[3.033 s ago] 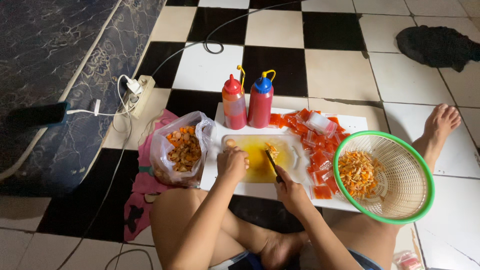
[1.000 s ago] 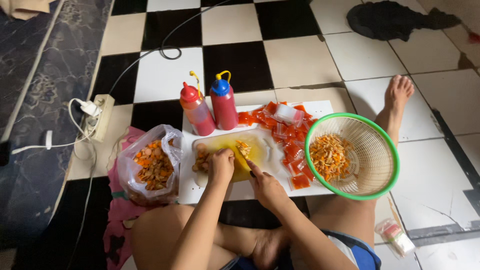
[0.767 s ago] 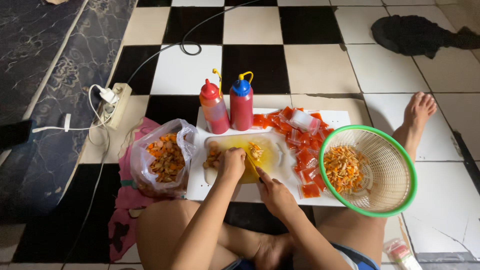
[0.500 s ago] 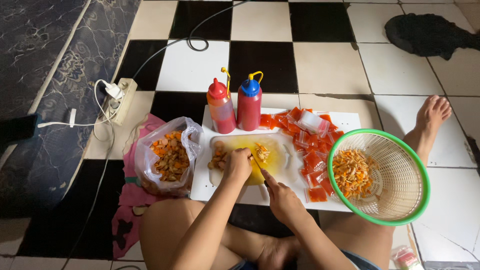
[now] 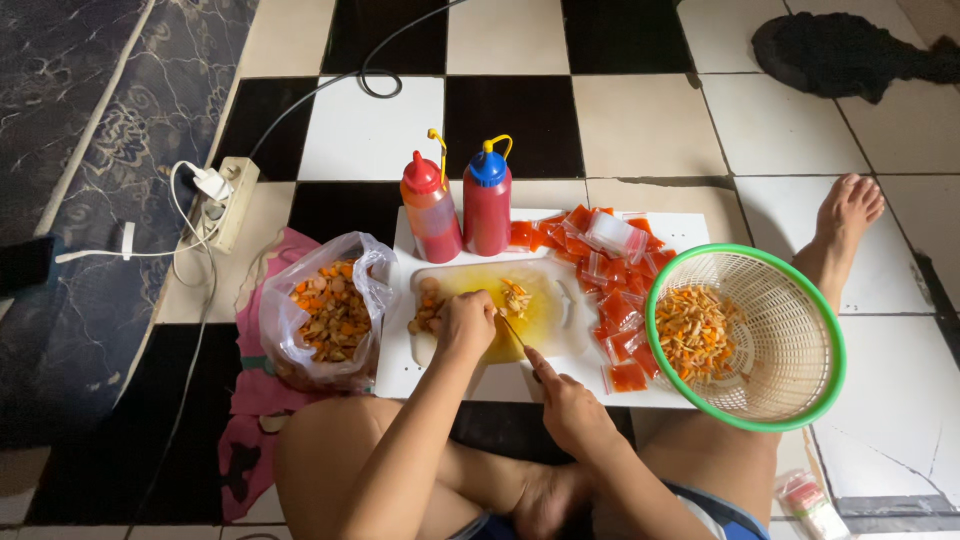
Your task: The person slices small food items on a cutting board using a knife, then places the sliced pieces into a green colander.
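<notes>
I sit cross-legged on a tiled floor behind a white tray point(image 5: 420, 372). On it lies a yellow-stained cutting board point(image 5: 548, 312) with small orange and brown food pieces point(image 5: 515, 297). My left hand point(image 5: 465, 322) presses down on pieces at the board's left side. My right hand point(image 5: 570, 408) grips a knife point(image 5: 514, 331) whose blade points up toward the left hand. A clear plastic bag point(image 5: 325, 322) of the same pieces stands left of the tray.
A green-rimmed basket point(image 5: 790, 340) with cut pieces rests on my right knee. Two squeeze bottles, red-capped point(image 5: 431, 208) and blue-capped point(image 5: 487, 200), stand at the tray's back. Small red sauce packets point(image 5: 610, 270) lie between board and basket. A power strip point(image 5: 230, 200) sits at left.
The view has shifted a little between frames. My hands stay at the board, with the knife working beside the left hand's fingers.
</notes>
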